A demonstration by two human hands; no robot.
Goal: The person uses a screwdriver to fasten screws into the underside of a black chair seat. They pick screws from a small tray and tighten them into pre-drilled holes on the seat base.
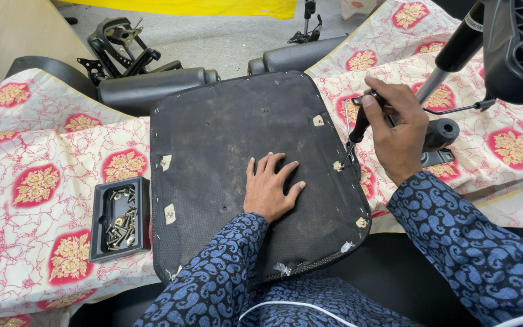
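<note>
A black chair seat cushion lies upside down in front of me, its fabric underside dusty, with small brass mounting points near its edges. My left hand rests flat on it, fingers spread. My right hand grips a black-handled screwdriver, its tip down at a brass fitting on the seat's right edge.
A black tray of several screws sits left of the seat on a cream cloth with red and gold flowers. A gas-lift cylinder and chair base lie at the right. Black armrests and metal brackets lie beyond.
</note>
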